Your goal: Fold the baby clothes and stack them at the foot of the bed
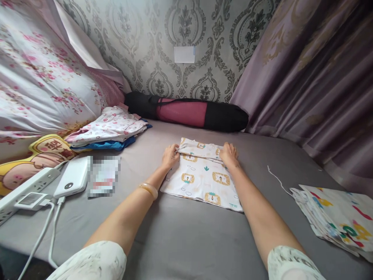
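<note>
A white cloth printed with yellow lions (201,181) lies on the grey sheet in front of me, its far part folded over toward me in a narrow band. At the left end of that band, my left hand (171,155) pinches the fabric between thumb and fingers. My right hand (229,154) grips the band's right end, fingers curled over the edge. The near part of the cloth rests flat between my forearms. A pale bangle (148,190) circles my left wrist.
At left are a power strip (27,194), a white power bank (72,177) with cables, a blurred packet (104,177) and folded clothes (110,126). A black-and-red long bag (182,112) lies by the wall. Folded printed cloths (335,217) sit at right, near a purple curtain (291,77).
</note>
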Motion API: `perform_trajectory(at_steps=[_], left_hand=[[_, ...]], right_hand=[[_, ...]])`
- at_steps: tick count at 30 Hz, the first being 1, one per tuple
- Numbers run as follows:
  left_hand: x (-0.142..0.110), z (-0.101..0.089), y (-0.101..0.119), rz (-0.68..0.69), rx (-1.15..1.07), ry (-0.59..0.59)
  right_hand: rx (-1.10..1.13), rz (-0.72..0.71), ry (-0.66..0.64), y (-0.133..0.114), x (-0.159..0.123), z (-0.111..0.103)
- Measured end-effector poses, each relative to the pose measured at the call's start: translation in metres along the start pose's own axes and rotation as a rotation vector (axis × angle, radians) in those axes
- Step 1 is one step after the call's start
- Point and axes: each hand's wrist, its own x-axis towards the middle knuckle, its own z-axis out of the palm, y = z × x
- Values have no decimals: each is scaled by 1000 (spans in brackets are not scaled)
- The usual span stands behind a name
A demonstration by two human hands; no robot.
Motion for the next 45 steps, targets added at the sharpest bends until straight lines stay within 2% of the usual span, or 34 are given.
perform_trajectory(at_steps=[2,5,8,12,16,21,26,30,34,39,43,45], left_hand=[[-1,-1,1,-1,-39,11],[-2,-3,3,-18,-85,8],[0,-3,4,-33,-124,11],[2,0,-1,-28,-181,20],[3,4,-5,-8,-202,24],[1,3,-1,-24,-189,52],[-1,-1,7,-70,-145,52],[-1,-3,10,-76,-146,54],[1,-1,5,-71,-216,80],[9,-2,-7,-101,-320,100],[23,-1,-1,-141,-225,115],[31,3,12,-52,-122,120]], right_hand=[[6,-127,7,-20,5,2],[72,-297,-122,-61,18,11],[114,-390,-208,-106,32,25],[116,-369,-257,-148,46,42],[115,-331,-306,-165,57,54],[134,-294,-302,-166,63,69],[179,-315,-154,-159,55,90],[210,-366,-89,-156,46,95],[294,-429,-84,-148,40,84],[330,-332,-30,-114,27,59],[269,-313,-107,-84,6,45],[226,-332,-162,-77,-4,42]])
